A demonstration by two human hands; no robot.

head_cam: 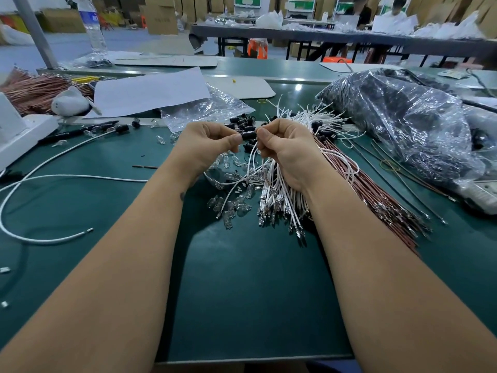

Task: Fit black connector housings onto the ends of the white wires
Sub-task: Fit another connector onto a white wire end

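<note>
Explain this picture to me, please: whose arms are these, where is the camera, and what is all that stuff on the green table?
There is no machine here. A person wears a camera on the head, so this single view looks forward and down along their own bare arms. The left hand and the right hand together pinch a small black cylindrical connector housing, with thin white wires trailing down from it. On the dark green table mat lie a bundle of white wires with metal tips, a bundle of reddish-brown wires, small clear glass bulbs, loose black housings, and a crinkled clear plastic bag of dark parts.
</note>
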